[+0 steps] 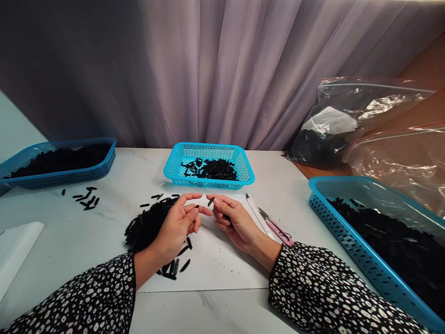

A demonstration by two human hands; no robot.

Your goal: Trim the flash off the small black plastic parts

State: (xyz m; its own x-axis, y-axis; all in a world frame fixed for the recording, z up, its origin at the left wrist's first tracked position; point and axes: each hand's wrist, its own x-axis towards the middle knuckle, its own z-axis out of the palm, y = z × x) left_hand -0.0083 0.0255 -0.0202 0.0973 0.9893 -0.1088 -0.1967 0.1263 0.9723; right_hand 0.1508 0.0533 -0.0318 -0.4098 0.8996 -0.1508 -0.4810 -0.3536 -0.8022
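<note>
My left hand (pixel 179 227) pinches a small black piece, of which only the tip shows between thumb and finger; its index finger is stretched out. Close beside it, my right hand (pixel 236 220) grips a small, narrow black plastic piece (pixel 211 202) between thumb and index finger, the other fingers curled in. Something dark shows in that palm, too hidden to make out. Behind and left of my left hand lies a heap of similar black pieces (pixel 144 229) on a white sheet (pixel 208 276). Several loose ones (pixel 170 267) lie in front of the heap.
A light blue basket (pixel 168 169) with black pieces stands behind my hands. More blue baskets of black pieces stand at the left (pixel 108 162) and right (pixel 318 206). Pink-handled scissors (pixel 281 232) and a white pen-like craft knife (pixel 259 215) lie right. Plastic bags (pixel 327 125) stand back right.
</note>
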